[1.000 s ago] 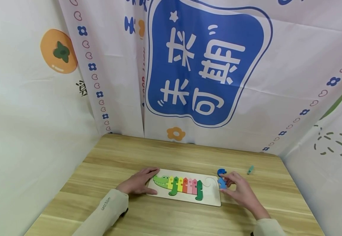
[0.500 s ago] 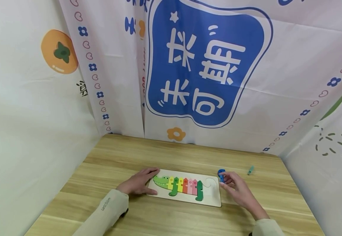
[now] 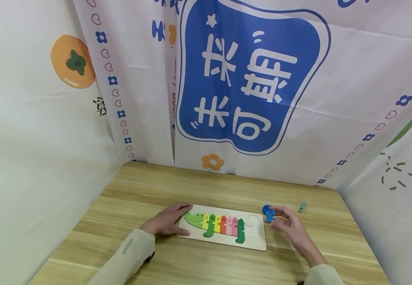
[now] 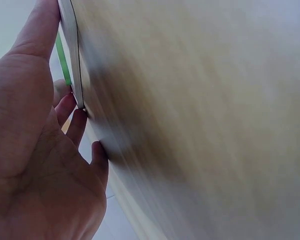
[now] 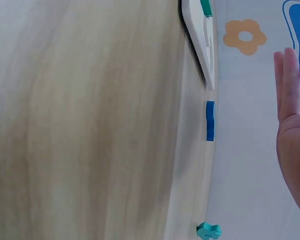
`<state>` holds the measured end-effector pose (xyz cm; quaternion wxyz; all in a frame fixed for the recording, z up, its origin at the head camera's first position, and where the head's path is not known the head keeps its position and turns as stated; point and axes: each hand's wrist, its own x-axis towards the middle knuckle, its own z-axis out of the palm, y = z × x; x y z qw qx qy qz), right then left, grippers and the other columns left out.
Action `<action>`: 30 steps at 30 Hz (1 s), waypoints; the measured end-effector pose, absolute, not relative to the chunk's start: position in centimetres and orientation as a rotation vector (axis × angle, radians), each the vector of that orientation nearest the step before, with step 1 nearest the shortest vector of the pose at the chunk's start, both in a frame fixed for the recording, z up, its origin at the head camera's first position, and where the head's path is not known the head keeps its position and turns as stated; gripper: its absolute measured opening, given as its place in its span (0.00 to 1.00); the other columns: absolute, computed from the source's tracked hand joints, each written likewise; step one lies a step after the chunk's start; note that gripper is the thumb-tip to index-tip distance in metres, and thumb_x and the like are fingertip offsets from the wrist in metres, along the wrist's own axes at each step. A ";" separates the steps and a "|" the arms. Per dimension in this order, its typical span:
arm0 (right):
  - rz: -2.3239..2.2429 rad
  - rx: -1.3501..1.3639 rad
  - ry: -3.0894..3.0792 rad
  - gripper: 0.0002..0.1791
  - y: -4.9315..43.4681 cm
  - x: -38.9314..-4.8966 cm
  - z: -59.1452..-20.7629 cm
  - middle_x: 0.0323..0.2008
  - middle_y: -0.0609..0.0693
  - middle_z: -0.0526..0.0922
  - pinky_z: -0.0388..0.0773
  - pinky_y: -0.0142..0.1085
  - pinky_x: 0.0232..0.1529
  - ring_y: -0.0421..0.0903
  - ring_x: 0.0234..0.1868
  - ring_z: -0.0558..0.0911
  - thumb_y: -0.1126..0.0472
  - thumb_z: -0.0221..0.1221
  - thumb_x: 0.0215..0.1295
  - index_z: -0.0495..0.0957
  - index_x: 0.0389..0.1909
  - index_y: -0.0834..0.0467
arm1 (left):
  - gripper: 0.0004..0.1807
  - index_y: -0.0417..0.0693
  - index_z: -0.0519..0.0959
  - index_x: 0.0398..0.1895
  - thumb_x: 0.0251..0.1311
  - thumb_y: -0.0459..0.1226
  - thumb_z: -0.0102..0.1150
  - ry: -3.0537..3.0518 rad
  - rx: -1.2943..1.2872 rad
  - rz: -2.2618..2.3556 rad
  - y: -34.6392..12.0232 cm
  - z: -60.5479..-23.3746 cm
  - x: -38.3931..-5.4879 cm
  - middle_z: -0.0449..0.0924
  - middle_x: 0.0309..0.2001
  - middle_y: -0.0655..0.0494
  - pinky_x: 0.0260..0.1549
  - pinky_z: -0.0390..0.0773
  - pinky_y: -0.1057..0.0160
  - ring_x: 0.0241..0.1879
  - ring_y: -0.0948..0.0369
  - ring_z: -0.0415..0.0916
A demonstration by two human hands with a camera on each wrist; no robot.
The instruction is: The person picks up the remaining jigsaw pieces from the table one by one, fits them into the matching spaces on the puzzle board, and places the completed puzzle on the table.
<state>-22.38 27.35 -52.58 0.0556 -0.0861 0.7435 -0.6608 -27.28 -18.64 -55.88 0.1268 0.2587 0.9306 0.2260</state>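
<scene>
A pale wooden puzzle board lies on the table with a crocodile built of coloured pieces. The board's right end shows a bare outline of a curled tail. My left hand holds the left end, thumb along the near edge and fingers at the far edge. My right hand, beyond the board's right end, pinches a light blue puzzle piece between thumb and fingers. Just behind it a darker blue puzzle piece is partly covered; it lies on the table in the right wrist view.
A small teal puzzle piece lies on the wooden table, right of the blue pieces. Printed cloth hangs around the table's back and sides.
My right hand has raised and turned the light blue piece, shifting slightly right with it. The darker blue piece, the board and my left hand have stayed put.
</scene>
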 end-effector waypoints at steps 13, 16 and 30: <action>-1.906 -0.253 2.400 0.29 27.0 -22.5 -53.0 0.56 0.65 0.81 0.86 0.35 0.50 0.41 0.48 0.86 0.69 0.66 0.68 0.72 0.69 0.68 | 0.55 0.52 0.56 0.83 0.58 0.61 0.70 2.711 0.754 0.647 -18.7 -55.6 -27.1 0.55 0.81 0.50 0.72 0.61 0.35 0.80 0.43 0.53; -1.846 -0.229 2.473 0.28 26.9 -22.4 -52.9 0.56 0.64 0.83 0.84 0.31 0.49 0.40 0.47 0.84 0.67 0.67 0.67 0.75 0.68 0.64 | 0.55 0.52 0.56 0.83 0.59 0.61 0.70 2.710 0.754 0.647 -18.7 -55.5 -27.1 0.55 0.81 0.50 0.73 0.61 0.35 0.80 0.42 0.52; -1.806 -0.115 2.521 0.27 26.4 -22.5 -53.2 0.48 0.59 0.87 0.85 0.31 0.44 0.39 0.42 0.85 0.66 0.71 0.62 0.81 0.63 0.61 | 0.54 0.49 0.57 0.83 0.59 0.61 0.70 2.712 0.782 0.648 -18.6 -55.5 -27.1 0.56 0.81 0.48 0.72 0.62 0.36 0.79 0.42 0.54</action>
